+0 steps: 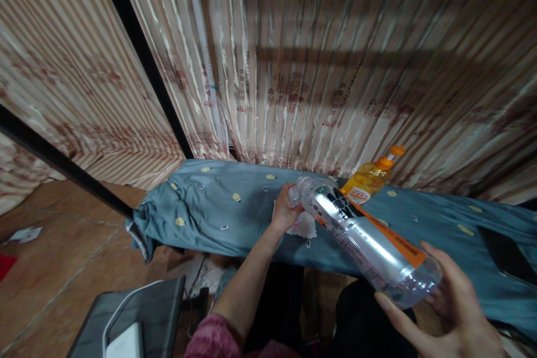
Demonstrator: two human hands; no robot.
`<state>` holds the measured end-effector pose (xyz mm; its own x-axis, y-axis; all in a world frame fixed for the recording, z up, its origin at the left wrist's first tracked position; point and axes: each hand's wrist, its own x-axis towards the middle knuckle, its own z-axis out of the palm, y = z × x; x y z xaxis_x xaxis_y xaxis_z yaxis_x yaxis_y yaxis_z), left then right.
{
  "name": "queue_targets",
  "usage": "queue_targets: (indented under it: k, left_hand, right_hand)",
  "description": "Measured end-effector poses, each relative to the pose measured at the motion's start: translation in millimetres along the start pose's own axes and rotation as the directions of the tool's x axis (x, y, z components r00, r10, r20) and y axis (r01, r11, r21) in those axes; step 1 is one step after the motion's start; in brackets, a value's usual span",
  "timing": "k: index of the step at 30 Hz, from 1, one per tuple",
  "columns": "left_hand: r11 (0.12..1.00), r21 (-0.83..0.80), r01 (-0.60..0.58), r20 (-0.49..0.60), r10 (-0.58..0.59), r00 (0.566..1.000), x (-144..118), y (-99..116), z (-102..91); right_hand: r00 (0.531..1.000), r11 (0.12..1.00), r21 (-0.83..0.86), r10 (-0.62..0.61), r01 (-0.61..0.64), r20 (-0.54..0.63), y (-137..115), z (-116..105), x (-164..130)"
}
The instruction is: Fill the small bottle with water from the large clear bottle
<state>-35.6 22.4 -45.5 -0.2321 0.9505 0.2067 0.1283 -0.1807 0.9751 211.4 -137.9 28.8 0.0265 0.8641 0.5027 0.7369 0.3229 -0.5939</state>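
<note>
Head view: the right hand cups the base of a clear plastic bottle tilted over a blue-covered table; the left hand pinches its neck above a white cloth. An orange bottle stands just behind, before striped curtains.

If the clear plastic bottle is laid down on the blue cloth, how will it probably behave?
The clear bottle looks empty, so it is probably light. Its round, smooth body may roll on the blue cloth. The right hand cups its base and the left hand is at its neck; thin walls may dent if squeezed.
</note>
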Motion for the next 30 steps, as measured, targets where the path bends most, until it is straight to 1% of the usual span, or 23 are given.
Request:
queue_targets:
  k: [4, 7, 10, 19, 24, 30]
  left_hand:
    - [1.000, 0.023, -0.002, -0.002, 0.002, 1.000, 0.4, 0.1, 0.1]
    - [1.000, 0.017, 0.001, -0.003, -0.001, 1.000, 0.6, -0.5, 0.3]
    - [1.000, 0.003, 0.006, -0.006, -0.006, 1.000, 0.3, 0.0, 0.2]
    - [1.000, -0.015, 0.020, -0.023, -0.021, 1.000, 0.1, 5.4, 0.6]
    - [1.000, -0.001, 0.019, -0.018, -0.019, 1.000, 0.4, 3.8, 0.6]
    - [1.000, -0.009, 0.005, -0.013, -0.005, 1.000, 0.2, -0.1, 0.9]
  right_hand:
    - [1.000, 1.000, -0.009, -0.009, 0.009, -0.004, 0.6, 0.6, -0.1]
    - [0.998, 0.997, -0.059, -0.059, 0.058, -0.015, -1.5, -0.3, 1.1]
    - [0.996, 0.993, -0.073, -0.091, 0.089, -0.025, -4.2, -1.3, 2.3]
    - [0.997, 0.995, -0.067, -0.071, 0.070, -0.013, -5.1, -0.4, 2.8]
    - [0.996, 0.993, -0.083, -0.085, 0.083, -0.022, -5.7, -1.6, 3.7]
    - [0.998, 0.997, -0.034, -0.069, 0.069, 0.001, -1.4, -1.9, 2.1]
